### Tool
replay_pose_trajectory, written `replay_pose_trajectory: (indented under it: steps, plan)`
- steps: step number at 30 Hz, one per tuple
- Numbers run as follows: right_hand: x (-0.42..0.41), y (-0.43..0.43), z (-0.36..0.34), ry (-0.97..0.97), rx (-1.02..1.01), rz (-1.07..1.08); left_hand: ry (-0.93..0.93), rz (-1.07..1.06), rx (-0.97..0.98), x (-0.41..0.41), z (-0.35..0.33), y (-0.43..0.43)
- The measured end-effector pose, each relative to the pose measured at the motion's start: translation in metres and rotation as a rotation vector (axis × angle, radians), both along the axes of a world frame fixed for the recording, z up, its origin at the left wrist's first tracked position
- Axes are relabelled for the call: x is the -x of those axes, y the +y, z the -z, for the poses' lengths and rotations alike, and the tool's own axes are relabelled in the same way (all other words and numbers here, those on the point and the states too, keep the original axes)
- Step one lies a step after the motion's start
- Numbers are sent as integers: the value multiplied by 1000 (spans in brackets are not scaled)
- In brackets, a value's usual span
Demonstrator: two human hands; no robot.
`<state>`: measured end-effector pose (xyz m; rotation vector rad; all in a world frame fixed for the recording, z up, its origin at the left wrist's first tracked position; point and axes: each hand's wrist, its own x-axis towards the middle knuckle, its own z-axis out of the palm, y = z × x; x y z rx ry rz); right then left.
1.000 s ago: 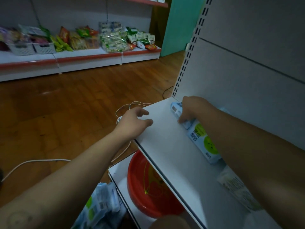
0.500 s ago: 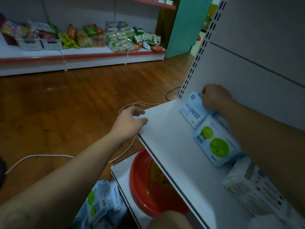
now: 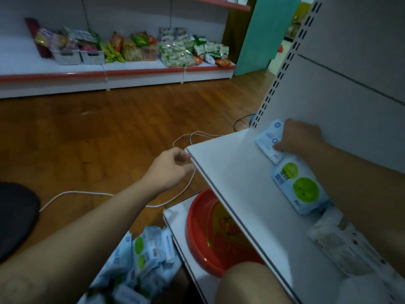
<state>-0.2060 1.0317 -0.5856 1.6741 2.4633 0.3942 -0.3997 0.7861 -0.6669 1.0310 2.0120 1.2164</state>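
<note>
Right hand (image 3: 300,137) curled over blue-white pack (image 3: 267,139) at back corner of shelf (image 3: 230,178), big "O" showing beside fingertips, left hand (image 3: 168,170) loosely curled against shelf front corner

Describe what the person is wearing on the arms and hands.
Nothing worn shows: the left forearm and right forearm are bare, no sleeves in view. The left hand and right hand have no gloves, and no rings, watch or bands are visible.
</note>
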Motion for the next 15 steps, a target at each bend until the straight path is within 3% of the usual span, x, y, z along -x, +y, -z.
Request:
replay_pose_trajectory:
  steps: [4,7,11,15]
  plan:
    - [4,-5,-1,-21,-166,24,-2,21,24,-2,2,-11]
    - [6,-13,2,18,-174,19,-16,45,27,-6,1,-15]
    - [27,-48,-2,142,-104,-149,-8,81,45,-10,-5,-23]
    - [61,-119,-3,388,81,-413,56,82,64,-4,-14,-44]
